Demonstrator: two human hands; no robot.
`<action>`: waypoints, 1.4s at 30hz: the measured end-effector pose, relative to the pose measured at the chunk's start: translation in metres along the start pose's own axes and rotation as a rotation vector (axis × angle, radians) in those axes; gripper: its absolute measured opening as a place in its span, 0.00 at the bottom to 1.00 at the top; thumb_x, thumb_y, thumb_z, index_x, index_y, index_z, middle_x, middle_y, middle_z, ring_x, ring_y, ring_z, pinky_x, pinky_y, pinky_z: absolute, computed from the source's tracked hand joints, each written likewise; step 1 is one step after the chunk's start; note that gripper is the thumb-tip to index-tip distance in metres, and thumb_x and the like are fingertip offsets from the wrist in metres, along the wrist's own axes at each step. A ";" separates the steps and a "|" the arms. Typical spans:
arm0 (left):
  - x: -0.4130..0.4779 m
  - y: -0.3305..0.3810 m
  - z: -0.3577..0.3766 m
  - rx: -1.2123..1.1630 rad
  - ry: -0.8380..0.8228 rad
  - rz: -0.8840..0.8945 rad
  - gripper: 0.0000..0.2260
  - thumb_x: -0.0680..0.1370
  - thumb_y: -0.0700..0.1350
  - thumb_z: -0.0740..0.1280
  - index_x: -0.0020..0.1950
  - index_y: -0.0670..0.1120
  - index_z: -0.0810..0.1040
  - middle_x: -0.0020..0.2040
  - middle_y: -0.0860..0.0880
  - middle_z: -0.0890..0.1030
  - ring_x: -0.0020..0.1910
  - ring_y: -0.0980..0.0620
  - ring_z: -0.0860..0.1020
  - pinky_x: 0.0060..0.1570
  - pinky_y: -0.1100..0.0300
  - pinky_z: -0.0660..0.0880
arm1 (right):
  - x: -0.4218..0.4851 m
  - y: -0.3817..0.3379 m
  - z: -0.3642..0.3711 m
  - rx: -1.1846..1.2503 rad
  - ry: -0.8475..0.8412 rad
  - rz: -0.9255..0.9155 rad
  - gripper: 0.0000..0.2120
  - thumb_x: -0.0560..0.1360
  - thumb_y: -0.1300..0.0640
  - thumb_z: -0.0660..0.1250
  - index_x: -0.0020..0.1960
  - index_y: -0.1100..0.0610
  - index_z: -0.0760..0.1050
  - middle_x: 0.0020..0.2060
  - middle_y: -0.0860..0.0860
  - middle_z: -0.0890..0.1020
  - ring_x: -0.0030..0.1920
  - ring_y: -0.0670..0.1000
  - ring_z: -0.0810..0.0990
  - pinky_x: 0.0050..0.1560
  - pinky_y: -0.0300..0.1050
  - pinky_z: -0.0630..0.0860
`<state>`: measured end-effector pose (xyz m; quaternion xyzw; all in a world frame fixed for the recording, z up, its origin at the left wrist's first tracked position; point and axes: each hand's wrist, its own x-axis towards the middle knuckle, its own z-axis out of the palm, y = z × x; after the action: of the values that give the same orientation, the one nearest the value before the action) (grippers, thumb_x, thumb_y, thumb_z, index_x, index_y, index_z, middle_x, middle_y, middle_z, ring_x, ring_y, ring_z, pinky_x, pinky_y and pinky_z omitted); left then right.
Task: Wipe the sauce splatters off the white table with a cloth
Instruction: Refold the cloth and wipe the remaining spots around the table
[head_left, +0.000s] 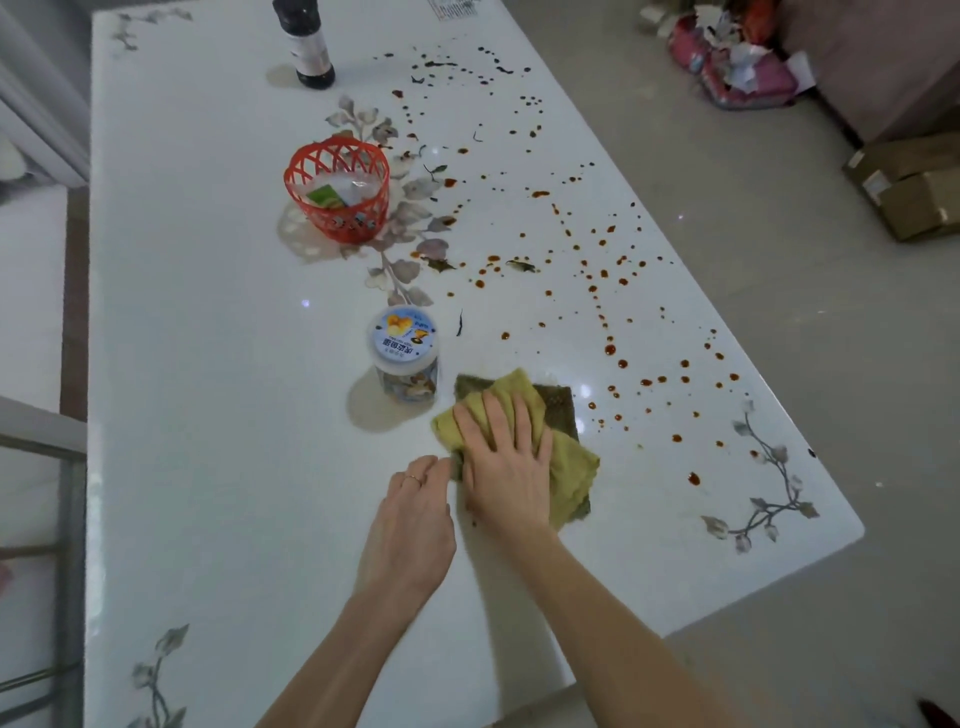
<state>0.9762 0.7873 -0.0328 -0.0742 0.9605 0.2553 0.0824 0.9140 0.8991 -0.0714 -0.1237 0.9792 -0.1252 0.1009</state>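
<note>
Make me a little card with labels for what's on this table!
table: white, flower patterns
sauce splatters: many red-brown drops, mostly far and right
cloth: yellow-green, on the table
right hand: flat on the cloth
left hand: at the cloth's left edge, grip unclear
jar: lidded, left of cloth
basket: red, beyond the jar
bottle: dark, far end

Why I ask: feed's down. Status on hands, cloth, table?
Right hand flat on cloth, pressing. Left hand at cloth's edge, grip unclear. Sauce splatters mostly unwiped, far and right. Jar close beside cloth.
</note>
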 end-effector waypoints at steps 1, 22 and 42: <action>0.000 0.000 0.000 -0.009 0.006 -0.003 0.21 0.73 0.34 0.58 0.65 0.48 0.67 0.65 0.51 0.68 0.53 0.49 0.68 0.49 0.58 0.70 | -0.012 0.001 0.004 0.001 0.005 -0.018 0.26 0.75 0.49 0.52 0.72 0.45 0.71 0.74 0.52 0.69 0.76 0.61 0.63 0.69 0.68 0.63; 0.001 0.014 0.011 0.018 -0.003 0.049 0.24 0.73 0.31 0.60 0.69 0.43 0.67 0.69 0.44 0.66 0.61 0.44 0.68 0.58 0.53 0.71 | 0.007 0.071 0.006 -0.108 0.222 0.134 0.25 0.78 0.41 0.54 0.75 0.42 0.67 0.76 0.51 0.66 0.77 0.60 0.58 0.74 0.69 0.51; -0.003 0.041 0.026 0.002 -0.053 0.097 0.23 0.73 0.31 0.60 0.68 0.42 0.69 0.67 0.42 0.68 0.61 0.43 0.69 0.59 0.52 0.70 | -0.080 0.114 0.016 -0.143 0.222 0.033 0.26 0.81 0.40 0.51 0.78 0.42 0.62 0.78 0.51 0.62 0.79 0.59 0.56 0.72 0.70 0.58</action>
<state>0.9748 0.8359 -0.0350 -0.0206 0.9607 0.2601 0.0952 0.9688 1.0240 -0.1039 -0.0998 0.9927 -0.0664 -0.0152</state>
